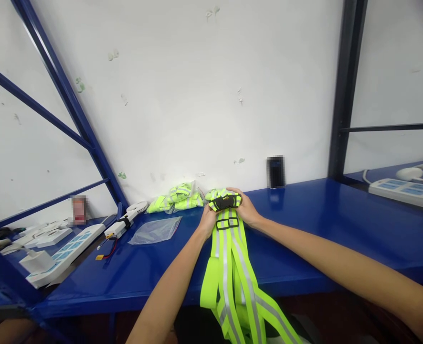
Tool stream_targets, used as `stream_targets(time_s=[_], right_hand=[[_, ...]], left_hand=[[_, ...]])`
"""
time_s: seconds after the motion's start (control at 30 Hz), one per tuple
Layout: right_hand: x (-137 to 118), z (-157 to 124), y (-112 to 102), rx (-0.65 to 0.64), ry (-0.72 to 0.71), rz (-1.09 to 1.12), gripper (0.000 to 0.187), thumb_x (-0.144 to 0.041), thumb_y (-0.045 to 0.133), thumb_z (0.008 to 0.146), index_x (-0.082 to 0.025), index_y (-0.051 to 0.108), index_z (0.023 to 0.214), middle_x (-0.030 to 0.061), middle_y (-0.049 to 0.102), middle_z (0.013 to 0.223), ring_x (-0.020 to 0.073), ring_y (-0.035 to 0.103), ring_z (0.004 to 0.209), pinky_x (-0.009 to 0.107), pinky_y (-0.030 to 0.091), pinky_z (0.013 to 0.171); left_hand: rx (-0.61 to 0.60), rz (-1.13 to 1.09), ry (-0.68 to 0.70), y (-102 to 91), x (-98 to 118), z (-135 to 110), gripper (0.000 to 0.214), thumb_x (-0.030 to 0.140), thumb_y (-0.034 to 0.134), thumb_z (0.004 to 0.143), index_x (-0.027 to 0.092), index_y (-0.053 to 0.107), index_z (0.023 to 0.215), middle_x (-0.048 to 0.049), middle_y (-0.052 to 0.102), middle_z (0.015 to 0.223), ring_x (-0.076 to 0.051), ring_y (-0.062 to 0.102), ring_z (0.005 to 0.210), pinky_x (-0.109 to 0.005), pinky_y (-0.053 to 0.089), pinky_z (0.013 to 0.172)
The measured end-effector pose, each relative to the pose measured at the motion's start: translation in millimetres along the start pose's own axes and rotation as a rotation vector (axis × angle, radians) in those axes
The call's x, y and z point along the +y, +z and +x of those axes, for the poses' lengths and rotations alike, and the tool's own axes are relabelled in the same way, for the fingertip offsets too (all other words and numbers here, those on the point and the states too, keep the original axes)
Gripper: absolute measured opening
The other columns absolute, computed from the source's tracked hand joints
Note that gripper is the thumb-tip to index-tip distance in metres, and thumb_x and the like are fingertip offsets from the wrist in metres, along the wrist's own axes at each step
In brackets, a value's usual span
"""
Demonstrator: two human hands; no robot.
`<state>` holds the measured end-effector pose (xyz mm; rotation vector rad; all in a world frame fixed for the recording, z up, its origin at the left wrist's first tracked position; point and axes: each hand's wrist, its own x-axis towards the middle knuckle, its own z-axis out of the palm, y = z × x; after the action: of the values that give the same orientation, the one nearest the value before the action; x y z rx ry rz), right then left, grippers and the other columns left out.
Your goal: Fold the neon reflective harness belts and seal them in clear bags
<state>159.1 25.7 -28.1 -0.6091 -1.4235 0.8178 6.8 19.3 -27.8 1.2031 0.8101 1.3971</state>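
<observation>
A neon-yellow reflective strap harness with silver stripes runs from my hands down over the table's front edge, its lower straps hanging loose. Its upper end is bunched around a black buckle, and a black slide adjuster sits just below. My left hand is closed on the left side of the bunched end. On the opposite side my right hand grips it too, fingers curled behind. Behind my hands lies a pile of similar yellow straps, partly in clear plastic.
On the blue table, a clear plastic bag lies left of my hands. Beyond it are a white fan, a battery pack with wires and a power strip. A dark blurred object leans against the wall.
</observation>
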Motion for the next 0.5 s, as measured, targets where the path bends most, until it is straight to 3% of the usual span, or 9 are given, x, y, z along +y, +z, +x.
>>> stream_targets(time_s=[0.17, 0.37, 0.5], right_hand=[[-5.9, 3.4, -1.8, -0.082, 0.007, -0.003, 0.034, -0.015, 0.052, 0.067, -0.019, 0.071, 0.095, 0.004, 0.072, 0.096, 0.0215, 0.063, 0.091, 0.036, 0.047, 0.085], [-6.0, 1.7, 0.7, 0.023, -0.027, -0.108, 0.032, -0.014, 0.05, 0.065, -0.018, 0.068, 0.091, 0.0046, 0.071, 0.094, 0.0237, 0.062, 0.096, 0.038, 0.045, 0.088], [0.2, -8.1, 4.7, 0.086, -0.058, -0.162, 0.024, -0.019, 0.051, 0.073, -0.019, 0.065, 0.093, 0.0063, 0.069, 0.093, 0.0244, 0.063, 0.091, 0.038, 0.047, 0.084]], left_hand=[[0.026, 0.062, 0.075, 1.6, -1.5, -0.8, 0.036, 0.023, 0.075, 0.065, 0.016, 0.068, 0.1, -0.0074, 0.071, 0.103, -0.028, 0.062, 0.104, -0.042, 0.045, 0.097], [-0.007, 0.346, 0.276, -5.2, 0.9, 1.6, 0.029, 0.034, 0.067, 0.079, 0.014, 0.067, 0.101, -0.011, 0.068, 0.11, -0.03, 0.059, 0.109, -0.041, 0.043, 0.096], [-0.096, 0.423, 0.304, -3.5, 1.7, -3.0, 0.035, 0.039, 0.064, 0.083, 0.015, 0.066, 0.107, -0.0123, 0.066, 0.116, -0.03, 0.057, 0.113, -0.041, 0.041, 0.099]])
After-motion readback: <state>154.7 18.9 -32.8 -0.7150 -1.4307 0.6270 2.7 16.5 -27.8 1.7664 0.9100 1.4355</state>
